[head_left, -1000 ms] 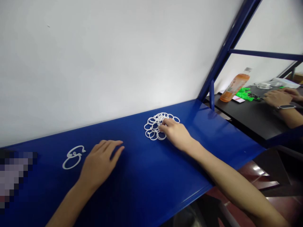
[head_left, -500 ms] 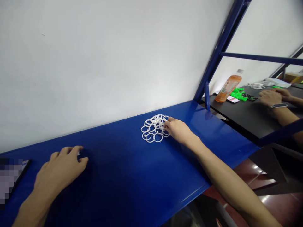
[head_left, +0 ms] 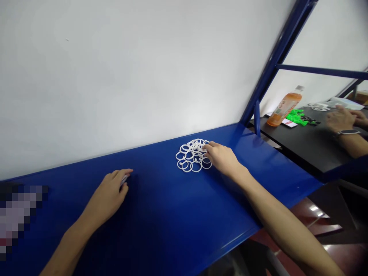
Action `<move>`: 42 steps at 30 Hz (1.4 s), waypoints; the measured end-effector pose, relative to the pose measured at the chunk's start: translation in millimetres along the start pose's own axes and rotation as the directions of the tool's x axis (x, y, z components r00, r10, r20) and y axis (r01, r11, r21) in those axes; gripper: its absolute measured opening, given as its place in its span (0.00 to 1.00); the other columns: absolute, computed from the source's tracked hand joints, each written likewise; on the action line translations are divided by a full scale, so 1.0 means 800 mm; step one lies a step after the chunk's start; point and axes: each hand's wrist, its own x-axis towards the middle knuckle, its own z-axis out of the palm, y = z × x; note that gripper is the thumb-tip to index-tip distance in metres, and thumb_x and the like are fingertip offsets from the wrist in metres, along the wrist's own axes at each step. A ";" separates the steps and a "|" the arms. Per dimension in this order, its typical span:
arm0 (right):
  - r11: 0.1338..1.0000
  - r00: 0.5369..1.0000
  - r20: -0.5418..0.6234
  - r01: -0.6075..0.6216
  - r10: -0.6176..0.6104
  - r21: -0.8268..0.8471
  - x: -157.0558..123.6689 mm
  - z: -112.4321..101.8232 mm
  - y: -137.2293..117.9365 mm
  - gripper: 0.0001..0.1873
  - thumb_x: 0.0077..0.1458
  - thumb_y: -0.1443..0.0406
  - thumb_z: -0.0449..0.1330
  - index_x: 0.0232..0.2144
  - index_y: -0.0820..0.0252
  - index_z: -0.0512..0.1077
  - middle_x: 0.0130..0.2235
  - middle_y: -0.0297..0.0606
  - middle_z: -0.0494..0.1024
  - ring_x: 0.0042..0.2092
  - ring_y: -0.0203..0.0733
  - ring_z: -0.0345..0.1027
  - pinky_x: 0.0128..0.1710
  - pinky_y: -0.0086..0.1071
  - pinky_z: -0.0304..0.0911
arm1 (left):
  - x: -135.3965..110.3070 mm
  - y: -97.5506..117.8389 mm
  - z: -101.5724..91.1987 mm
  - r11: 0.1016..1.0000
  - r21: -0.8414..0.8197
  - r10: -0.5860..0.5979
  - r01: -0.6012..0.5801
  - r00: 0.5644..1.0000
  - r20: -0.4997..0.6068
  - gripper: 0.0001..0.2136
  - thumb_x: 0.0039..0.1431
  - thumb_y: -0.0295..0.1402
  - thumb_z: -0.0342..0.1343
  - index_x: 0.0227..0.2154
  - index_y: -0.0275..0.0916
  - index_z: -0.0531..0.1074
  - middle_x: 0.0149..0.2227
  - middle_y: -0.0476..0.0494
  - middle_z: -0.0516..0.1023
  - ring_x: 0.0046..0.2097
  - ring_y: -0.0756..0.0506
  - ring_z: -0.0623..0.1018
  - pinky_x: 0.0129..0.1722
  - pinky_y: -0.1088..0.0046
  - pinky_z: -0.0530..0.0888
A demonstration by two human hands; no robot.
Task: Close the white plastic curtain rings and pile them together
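A pile of several thin white rings (head_left: 187, 165), some with small knobs, lies on the blue tabletop (head_left: 161, 214) near the wall. At the right edge of the pile is my right hand (head_left: 222, 156), its fingers pinched together on a white ring; the fingertips partly hide it. My left hand (head_left: 107, 199) is over the tabletop to the left, apart from the pile. Its fingers are curled toward the thumb around a small whitish thing (head_left: 123, 179), mostly hidden by the hand.
A blurred-out flat object (head_left: 20, 214) lies at the left. Beyond the blue frame post (head_left: 267, 73), a black table (head_left: 304, 147) holds an orange drink bottle (head_left: 285, 108), green pieces (head_left: 297, 117) and a phone. Another person's hands (head_left: 342, 119) are over that table. A white wall (head_left: 138, 76) stands behind.
My left hand has moved right, toward the pile, with the small whitish thing. My right hand stays at the pile's right edge. The view has shifted slightly left.
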 end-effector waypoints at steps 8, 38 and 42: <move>0.995 0.963 -0.255 0.100 -0.089 0.027 -0.006 0.000 -0.023 0.14 0.69 0.62 0.53 0.52 0.59 0.72 0.42 0.42 0.78 0.42 0.44 0.72 0.30 0.29 0.60 | -0.005 0.048 -0.004 0.908 -0.409 -0.037 0.096 0.988 0.151 0.18 0.64 0.45 0.46 0.53 0.46 0.69 0.49 0.44 0.80 0.51 0.41 0.79 0.52 0.61 0.74; 0.386 0.974 -0.027 0.114 -0.223 0.916 -0.030 0.030 -0.116 0.01 0.59 0.69 0.60 0.35 0.60 0.70 0.26 0.28 0.72 0.26 0.30 0.66 0.27 0.23 0.61 | -0.039 0.128 0.011 0.773 -0.621 0.121 -0.132 0.991 -0.061 0.16 0.64 0.41 0.53 0.53 0.48 0.72 0.53 0.44 0.76 0.51 0.45 0.78 0.50 0.67 0.76; 0.363 0.962 0.009 0.094 -0.273 0.927 -0.027 0.033 -0.115 0.02 0.61 0.67 0.59 0.36 0.60 0.71 0.26 0.28 0.73 0.26 0.30 0.67 0.28 0.24 0.62 | -0.033 0.125 0.003 0.827 -0.524 0.139 -0.203 0.977 -0.159 0.11 0.64 0.44 0.54 0.40 0.47 0.77 0.42 0.49 0.81 0.42 0.48 0.80 0.43 0.74 0.77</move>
